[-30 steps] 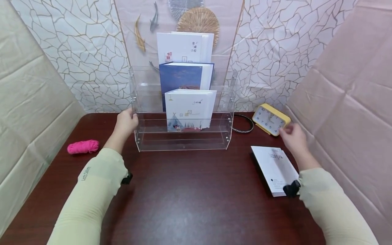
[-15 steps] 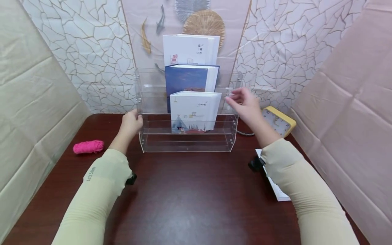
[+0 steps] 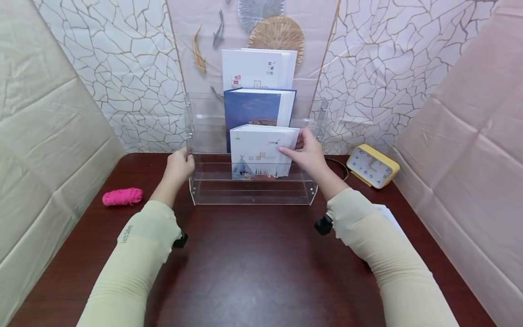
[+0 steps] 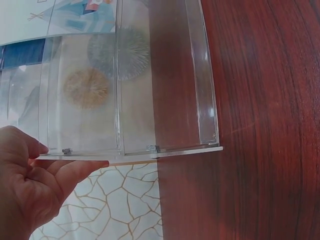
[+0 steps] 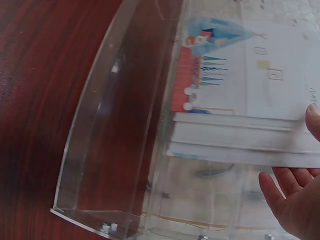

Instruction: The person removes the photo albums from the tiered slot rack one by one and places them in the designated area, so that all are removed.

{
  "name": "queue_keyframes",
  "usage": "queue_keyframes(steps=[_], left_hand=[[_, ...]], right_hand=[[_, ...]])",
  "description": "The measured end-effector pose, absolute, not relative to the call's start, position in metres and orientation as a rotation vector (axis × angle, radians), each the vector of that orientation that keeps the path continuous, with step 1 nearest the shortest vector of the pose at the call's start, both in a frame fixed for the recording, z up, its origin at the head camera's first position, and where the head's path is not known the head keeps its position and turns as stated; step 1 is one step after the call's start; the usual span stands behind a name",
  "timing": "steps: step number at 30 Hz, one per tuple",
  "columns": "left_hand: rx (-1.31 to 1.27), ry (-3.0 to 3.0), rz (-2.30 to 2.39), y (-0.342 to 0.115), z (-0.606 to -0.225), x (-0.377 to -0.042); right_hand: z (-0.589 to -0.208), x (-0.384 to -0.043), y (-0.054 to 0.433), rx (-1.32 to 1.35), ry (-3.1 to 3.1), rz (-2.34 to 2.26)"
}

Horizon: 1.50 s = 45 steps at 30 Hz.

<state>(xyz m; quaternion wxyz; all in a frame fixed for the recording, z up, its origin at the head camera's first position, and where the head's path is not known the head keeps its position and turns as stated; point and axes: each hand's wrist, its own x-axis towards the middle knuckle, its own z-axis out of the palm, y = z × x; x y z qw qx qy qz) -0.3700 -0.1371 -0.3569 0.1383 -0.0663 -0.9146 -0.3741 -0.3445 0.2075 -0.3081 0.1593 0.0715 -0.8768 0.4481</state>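
Note:
A clear acrylic tiered rack [image 3: 253, 198] stands at the back of the table, with books upright on its tiers. My left hand [image 3: 180, 167] grips the rack's left side panel; in the left wrist view the thumb lies inside the panel and the fingers [image 4: 82, 172] outside. My right hand [image 3: 307, 152] holds the right edge of the front white book [image 3: 257, 152], thumb on its cover and fingers at its back. This book has a blue tent drawing low on the cover. Behind it stand a blue book [image 3: 251, 106] and a taller white book [image 3: 249, 68].
A pink yarn skein [image 3: 122, 196] lies left of the rack. To the right are a yellow alarm clock [image 3: 372, 166] and a dark ring [image 3: 343, 169]. Another white book [image 3: 386, 213] lies flat, partly hidden under my right sleeve. Cloth walls enclose the table.
My right hand has left the alarm clock and moved left to the front white book, which it now holds. My left hand stays on the rack. The head view has shifted slightly.

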Motion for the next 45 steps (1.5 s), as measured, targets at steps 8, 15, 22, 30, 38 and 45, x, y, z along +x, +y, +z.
queue_keyframes(steps=[8, 15, 22, 30, 38, 45], left_hand=[[-0.189, -2.643, -1.087, -0.138, -0.356, -0.370], [-0.187, -2.649, -1.085, -0.137, -0.357, -0.369], [-0.192, -2.632, -1.069, -0.138, -0.358, -0.369], [-0.203, -2.624, -1.094, -0.137, -0.358, -0.371], [-0.208, -2.644, -1.098, -0.137, -0.359, -0.370], [-0.194, -2.642, -1.121, -0.139, -0.358, -0.372]], right_hand=[[-0.324, -0.353, 0.201, 0.260, -2.560, 1.286], [-0.325, -0.355, 0.196, 0.231, -2.533, 1.265], [-0.314, -0.357, 0.185, 0.285, -2.516, 1.209], [-0.300, -0.361, 0.167, 0.341, -2.459, 1.237], [-0.301, -0.360, 0.161, 0.322, -2.500, 1.260], [-0.303, -0.366, 0.160, 0.349, -2.398, 1.417]])
